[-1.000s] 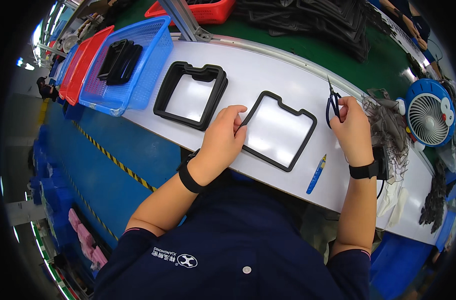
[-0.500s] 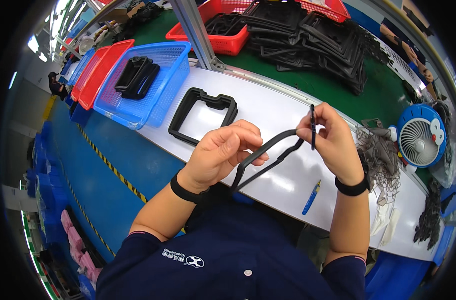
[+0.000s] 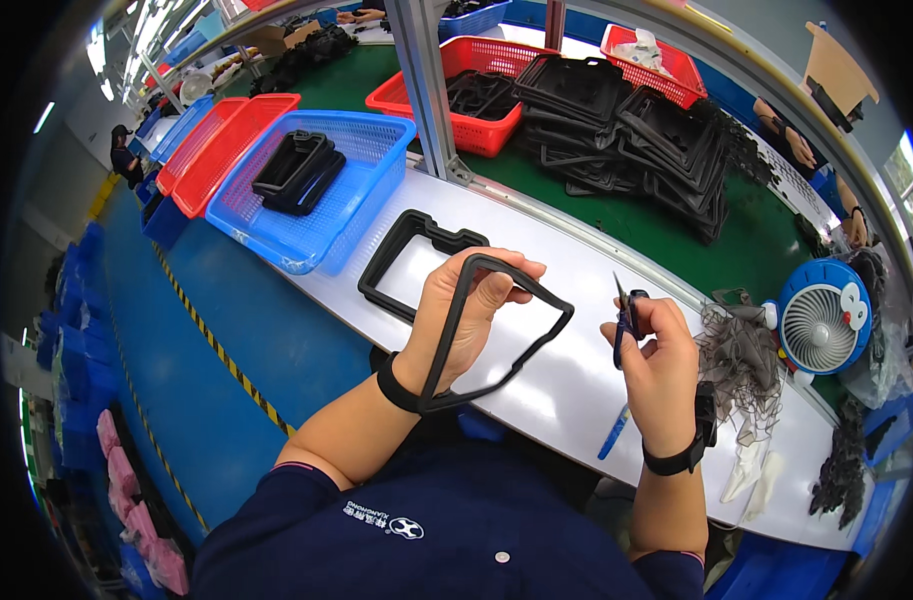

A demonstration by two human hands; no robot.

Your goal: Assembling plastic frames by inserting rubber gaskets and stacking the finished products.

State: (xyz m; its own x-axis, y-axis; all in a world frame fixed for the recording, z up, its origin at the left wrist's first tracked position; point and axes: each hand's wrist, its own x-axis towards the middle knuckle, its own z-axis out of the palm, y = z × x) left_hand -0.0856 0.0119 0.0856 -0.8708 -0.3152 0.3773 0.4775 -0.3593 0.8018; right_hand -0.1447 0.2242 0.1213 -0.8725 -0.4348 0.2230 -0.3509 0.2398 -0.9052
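Note:
My left hand (image 3: 461, 320) grips a thin black rubber frame gasket (image 3: 442, 345), raised above the white table and tilted, its opening showing. My right hand (image 3: 664, 365), apart from the gasket, is closed round small dark snips (image 3: 626, 325) with the pointed blades upward. Behind my left hand a small stack of similar black frames (image 3: 384, 262) lies on the table, partly hidden by that hand. A blue pen (image 3: 613, 436) rests on the table below my right hand.
At the left, a blue basket (image 3: 316, 240) holds several black frames. Piles of black frames (image 3: 626, 140) and a red basket (image 3: 491, 135) stand beyond the metal rail. A blue fan (image 3: 821, 325) and grey mesh scraps (image 3: 741, 350) sit at the right. Another person's arms (image 3: 801, 150) show at far right.
The gasket has left my right hand and turned more upright in my left. My right hand has moved slightly down, the snips' blades now pointing up. The view has shifted a little.

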